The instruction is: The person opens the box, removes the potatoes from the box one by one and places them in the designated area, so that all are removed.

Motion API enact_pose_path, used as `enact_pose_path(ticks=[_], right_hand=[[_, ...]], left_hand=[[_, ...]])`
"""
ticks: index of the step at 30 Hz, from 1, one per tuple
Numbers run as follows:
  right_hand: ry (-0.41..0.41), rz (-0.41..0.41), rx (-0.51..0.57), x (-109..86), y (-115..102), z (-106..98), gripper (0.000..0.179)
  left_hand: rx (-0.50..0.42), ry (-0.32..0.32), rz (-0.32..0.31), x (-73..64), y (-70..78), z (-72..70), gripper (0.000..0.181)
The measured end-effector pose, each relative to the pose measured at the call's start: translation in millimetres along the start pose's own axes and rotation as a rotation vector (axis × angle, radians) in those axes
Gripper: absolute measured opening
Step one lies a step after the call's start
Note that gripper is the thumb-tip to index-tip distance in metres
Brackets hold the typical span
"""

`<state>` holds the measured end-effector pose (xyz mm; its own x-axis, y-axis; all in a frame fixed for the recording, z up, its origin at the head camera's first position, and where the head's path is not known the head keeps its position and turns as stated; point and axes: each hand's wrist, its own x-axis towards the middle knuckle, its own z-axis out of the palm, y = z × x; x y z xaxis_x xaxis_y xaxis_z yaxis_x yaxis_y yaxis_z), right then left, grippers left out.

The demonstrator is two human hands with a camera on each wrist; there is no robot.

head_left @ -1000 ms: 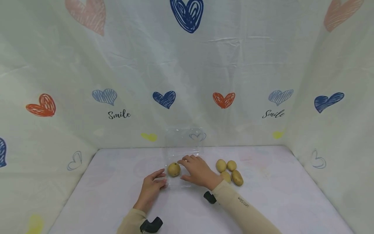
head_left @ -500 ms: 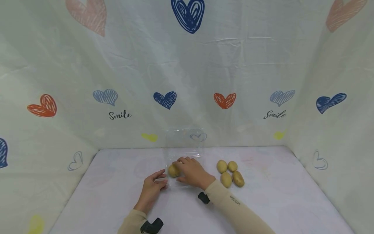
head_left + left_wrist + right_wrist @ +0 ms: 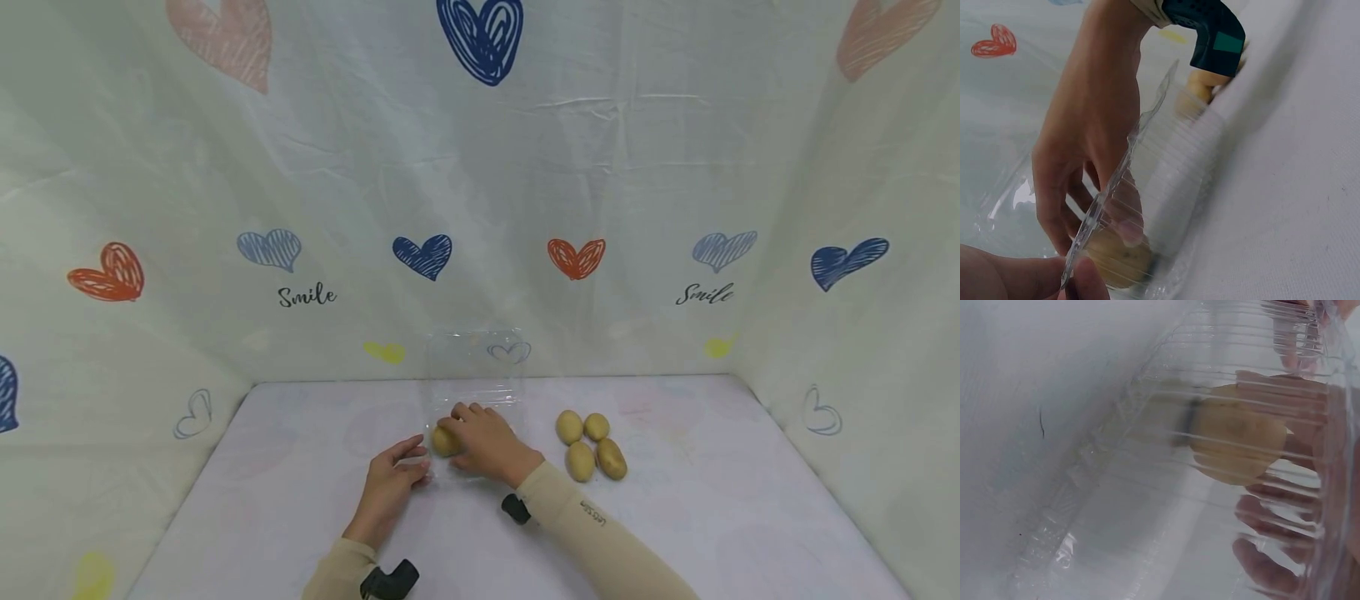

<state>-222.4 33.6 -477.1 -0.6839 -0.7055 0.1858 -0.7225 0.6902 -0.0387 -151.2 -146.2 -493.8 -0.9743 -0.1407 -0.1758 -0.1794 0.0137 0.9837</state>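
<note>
A clear plastic clamshell box [image 3: 1194,150] stands on the table with its lid [image 3: 474,358] raised at the back. Inside, near its left end, lies a round yellow-brown potato [image 3: 442,442], partly covered by my right hand [image 3: 487,446]. My right fingers and thumb hold this potato [image 3: 1235,434], seen through the ribbed plastic wall in the right wrist view. My left hand [image 3: 388,492] is at the box's left side; its thumb and a finger pinch the rim in the left wrist view, where the right hand [image 3: 1088,137] reaches down into the box.
Several loose potatoes [image 3: 581,461] sit on the table to the right of the box, beyond the right forearm. A white table [image 3: 300,467] meets a backdrop [image 3: 637,333] printed with hearts at the rear. Black wrist cameras [image 3: 390,579] hang under both sleeves.
My right hand has moved left from beside the potato in the box onto it, taking hold of it. My left hand has stayed at the box's left edge.
</note>
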Motion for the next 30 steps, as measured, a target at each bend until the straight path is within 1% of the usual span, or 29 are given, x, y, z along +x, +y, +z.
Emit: enact_pose_path(ticks=[5,9,14,22,30], right_hand=[[0.002,0.011,0.004,0.7,-1.6,2.2,0.051],[0.012,0.014,-0.017,0.3,-2.4,2.9,0.049],[0.022,0.017,-0.038,0.0,-2.5,1.9,0.047],[0.013,0.041,-0.020,0.0,-3.8,-0.2,0.045],[-0.009,0.055,0.001,-0.6,-5.4,-1.5,0.043]], left_hand=[[0.007,0.003,-0.007,-0.3,-0.7,-0.3,0.050],[0.010,0.007,-0.015,-0.4,-1.3,-0.2,0.050],[-0.003,0.001,-0.001,-0.2,-2.5,-0.2,0.050],[-0.002,-0.009,0.016,1.3,-2.1,-0.1,0.050],[0.010,-0.004,-0.002,2.1,-1.7,-1.3,0.049]])
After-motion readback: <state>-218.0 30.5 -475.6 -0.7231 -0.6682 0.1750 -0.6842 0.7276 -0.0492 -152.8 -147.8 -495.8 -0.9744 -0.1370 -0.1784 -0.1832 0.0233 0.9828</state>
